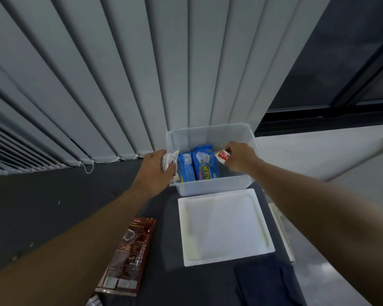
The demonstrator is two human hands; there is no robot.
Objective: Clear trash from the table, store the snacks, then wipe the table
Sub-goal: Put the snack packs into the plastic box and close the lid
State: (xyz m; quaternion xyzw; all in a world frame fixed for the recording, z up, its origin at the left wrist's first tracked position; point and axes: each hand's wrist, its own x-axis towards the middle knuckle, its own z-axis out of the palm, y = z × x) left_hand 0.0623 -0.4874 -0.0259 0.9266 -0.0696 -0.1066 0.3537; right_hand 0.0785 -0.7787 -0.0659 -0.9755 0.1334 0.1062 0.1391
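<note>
Clear bin at the table's far edge: two blue packs upright inside, white pack at left wall, red-white pack right. White lid flat just in front, brown packet near-left.

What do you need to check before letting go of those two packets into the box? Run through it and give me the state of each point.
1. Box open: ok. The lid lies flat on the table in front of it.
2. Left hand has its load: ok. It grips a white packet at the box's left rim.
3. Right hand has its load: ok. It holds a red-and-white packet over the box's right side.
4. Room inside: cannot tell. Two blue packets stand in the middle, and the hands hide both ends.
5. All snacks stored: not ok. A brown packet lies on the table beside the left forearm.
</note>
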